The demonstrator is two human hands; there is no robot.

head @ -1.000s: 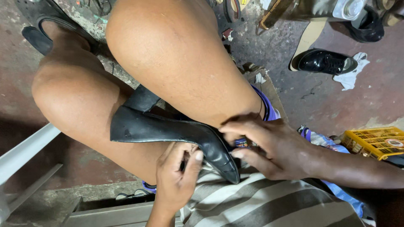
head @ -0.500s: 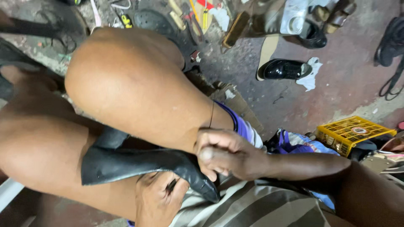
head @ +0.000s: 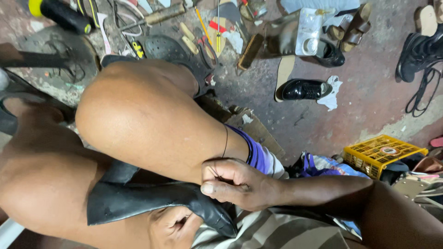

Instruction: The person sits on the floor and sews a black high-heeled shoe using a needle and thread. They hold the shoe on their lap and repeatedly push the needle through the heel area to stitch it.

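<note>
Head view, looking down over the person's bare knees. A black leather pointed-toe shoe [head: 152,200] is wedged across the lap, below the right knee and resting on the left thigh. Its long axis is seen to run from 9 o'clock, at the open heel end, to about 4 o'clock, where the pointed toe dips toward a striped grey-and-white cloth [head: 277,230].

The right hand [head: 233,184] is laid over the toe part of the shoe from 3 o'clock, fingers curled shut; a thin dark thread [head: 225,140] is seen rising from this fist toward 12 o'clock, so a pinch on the thread is judged likely. The left hand [head: 173,226] is placed under the shoe at 6 o'clock, palm up, fingers cupped against the sole; whether it grips or merely supports cannot be told. Both hands are thus gathered at the toe end, the right uppermost.

On the floor, at 1 o'clock, a glossy black lace-up shoe [head: 304,89] is shown; at 3 o'clock, a yellow plastic crate [head: 383,154].
</note>
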